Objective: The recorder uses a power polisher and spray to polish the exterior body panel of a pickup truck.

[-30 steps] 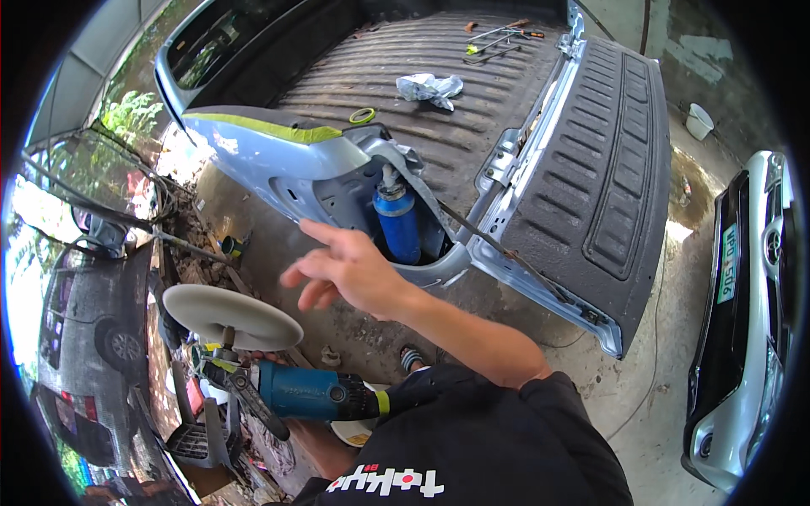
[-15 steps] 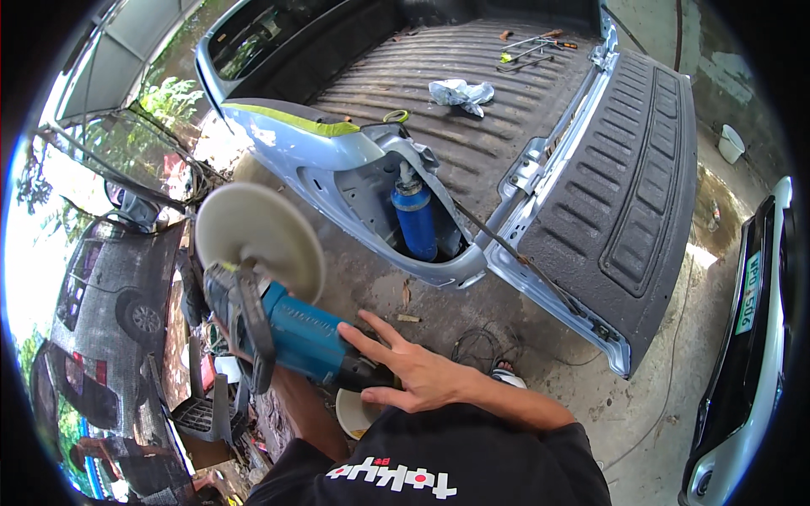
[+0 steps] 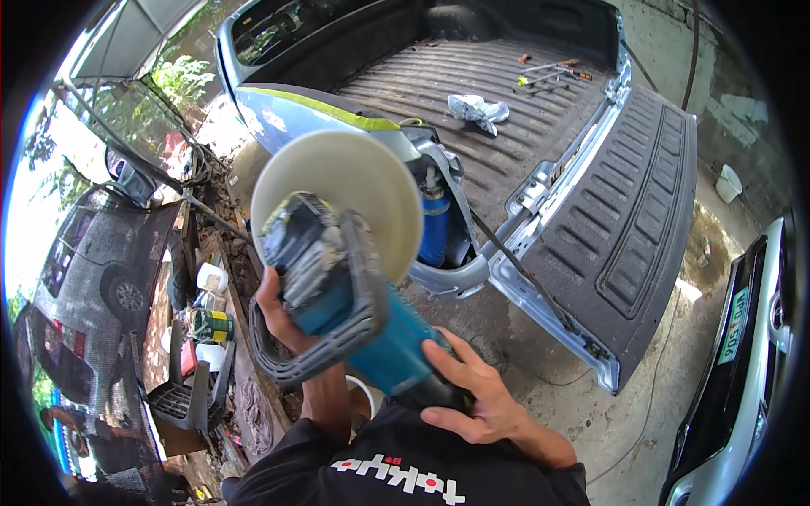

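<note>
While the left hand holds the polisher, the right curls partway round.

Polisher teal, black toward rear; pad cream. Bottle blue. Edge strip yellow-green. Shirt black, white lettering (touches of red).

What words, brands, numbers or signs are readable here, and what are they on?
Black shirt: large white lettering with red details; clear, but not copied out here.
Greenish plate on the silver vehicle: dark characters, likewise not copied.
Green-and-yellow can: label too small to read.
Teal polisher, held in the left hand and right hand: no readable wording.
</note>
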`<state>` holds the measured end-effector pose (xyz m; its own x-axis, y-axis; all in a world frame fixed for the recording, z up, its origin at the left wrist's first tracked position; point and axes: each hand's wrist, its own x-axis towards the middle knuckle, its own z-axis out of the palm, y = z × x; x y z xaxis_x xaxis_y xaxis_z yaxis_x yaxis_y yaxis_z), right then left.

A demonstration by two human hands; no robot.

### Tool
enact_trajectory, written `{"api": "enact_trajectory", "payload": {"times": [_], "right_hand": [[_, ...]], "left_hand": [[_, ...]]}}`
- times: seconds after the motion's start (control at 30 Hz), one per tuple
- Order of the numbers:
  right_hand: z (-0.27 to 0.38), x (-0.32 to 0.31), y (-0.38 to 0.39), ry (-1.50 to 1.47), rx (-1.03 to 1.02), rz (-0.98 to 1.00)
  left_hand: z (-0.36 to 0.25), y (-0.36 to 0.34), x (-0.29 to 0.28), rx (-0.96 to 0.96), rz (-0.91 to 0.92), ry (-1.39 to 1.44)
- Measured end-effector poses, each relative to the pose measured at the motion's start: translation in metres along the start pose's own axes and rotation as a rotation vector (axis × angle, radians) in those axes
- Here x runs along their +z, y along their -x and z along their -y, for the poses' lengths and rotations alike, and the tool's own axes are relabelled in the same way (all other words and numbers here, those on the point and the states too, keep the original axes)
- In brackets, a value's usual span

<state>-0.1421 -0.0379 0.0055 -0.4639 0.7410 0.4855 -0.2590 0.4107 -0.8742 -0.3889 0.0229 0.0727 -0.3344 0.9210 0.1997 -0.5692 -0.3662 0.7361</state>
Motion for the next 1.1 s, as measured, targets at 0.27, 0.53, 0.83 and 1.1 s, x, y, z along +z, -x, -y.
{"api": "enact_trajectory", "payload": {"times": [0.27,0.53,0.83,1.1], "right_hand": [[0.0,-0.019,0.04,-0.257,0.094,-0.166],[-0.017,0.007,0.047,-0.215,0.223,-0.369],[-0.063,0.032,-0.033,0.186,-0.066,-0.073],[-0.107,0.117,-0.176,0.412,-0.122,-0.178]], "left_hand": [[0.018,0.03,0.061,-0.237,0.195,0.256],[0.031,0.001,0.054,-0.256,0.191,0.012],[-0.017,-0.051,0.005,-0.301,0.098,0.149],[-0.033,-0.2,-0.092,-0.234,-0.013,0.225]]}}
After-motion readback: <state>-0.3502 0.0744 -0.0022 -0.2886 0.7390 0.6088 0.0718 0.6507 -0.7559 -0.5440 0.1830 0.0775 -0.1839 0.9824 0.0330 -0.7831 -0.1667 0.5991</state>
